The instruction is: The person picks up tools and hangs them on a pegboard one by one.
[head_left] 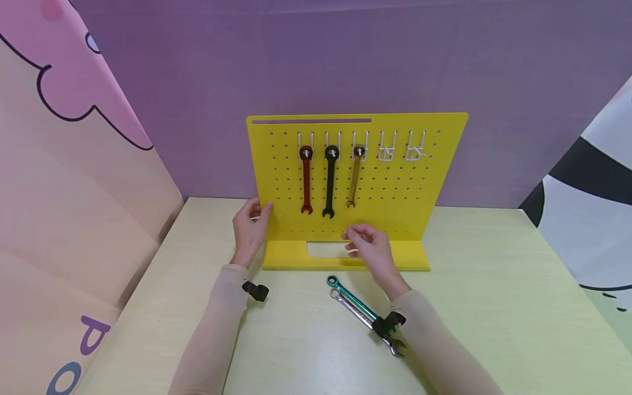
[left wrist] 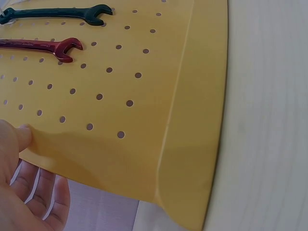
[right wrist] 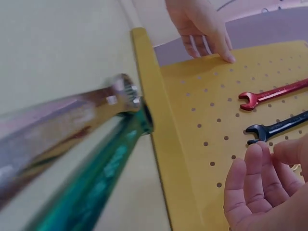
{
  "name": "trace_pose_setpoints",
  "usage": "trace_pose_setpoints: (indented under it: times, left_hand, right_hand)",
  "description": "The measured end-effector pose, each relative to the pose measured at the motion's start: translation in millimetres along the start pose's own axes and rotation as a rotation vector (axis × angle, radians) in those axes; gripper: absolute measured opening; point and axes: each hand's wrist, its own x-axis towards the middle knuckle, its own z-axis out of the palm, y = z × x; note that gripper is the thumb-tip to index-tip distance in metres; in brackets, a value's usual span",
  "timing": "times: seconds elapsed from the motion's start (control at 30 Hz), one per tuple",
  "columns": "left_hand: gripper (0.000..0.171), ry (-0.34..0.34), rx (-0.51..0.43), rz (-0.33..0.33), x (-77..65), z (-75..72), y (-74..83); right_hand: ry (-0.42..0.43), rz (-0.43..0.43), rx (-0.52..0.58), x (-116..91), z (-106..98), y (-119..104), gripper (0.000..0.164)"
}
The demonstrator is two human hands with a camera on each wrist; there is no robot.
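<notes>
A yellow pegboard (head_left: 395, 206) stands upright on its base. My left hand (head_left: 248, 230) holds its left edge, thumb on the front face and the other fingers beyond the edge in the left wrist view. From the hooks hang a red wrench (head_left: 306, 181), a dark wrench (head_left: 330, 181) and a gold wrench (head_left: 354, 178). In front of the board's lower part is my right hand (head_left: 372, 249), fingers loosely bent and holding nothing. A green wrench (head_left: 357, 303) and a silver wrench (head_left: 351, 309) lie side by side on the table, partly hidden by the right wrist strap.
Two white hooks, one (head_left: 387, 153) and another (head_left: 415, 153), carry nothing at the board's upper right. Behind the pale table (head_left: 494, 285) rises a purple backdrop (head_left: 345, 60). Printed cloth panels stand on both sides.
</notes>
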Motion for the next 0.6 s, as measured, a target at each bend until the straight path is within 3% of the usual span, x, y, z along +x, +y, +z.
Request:
trace_pose_setpoints:
  times: [0.27,0.6]
  left_hand:
    - [0.029,-0.006,-0.002,0.002,-0.8,-1.6,0.8]
    - [0.027,-0.007,-0.019,0.004,-1.3,-1.5,1.7]
  right_hand:
    - [-0.035,-0.015,-0.108,-20,-8,8,0.034]
    - [-0.169,-0.070,-0.331,-45,-18,15,0.021]
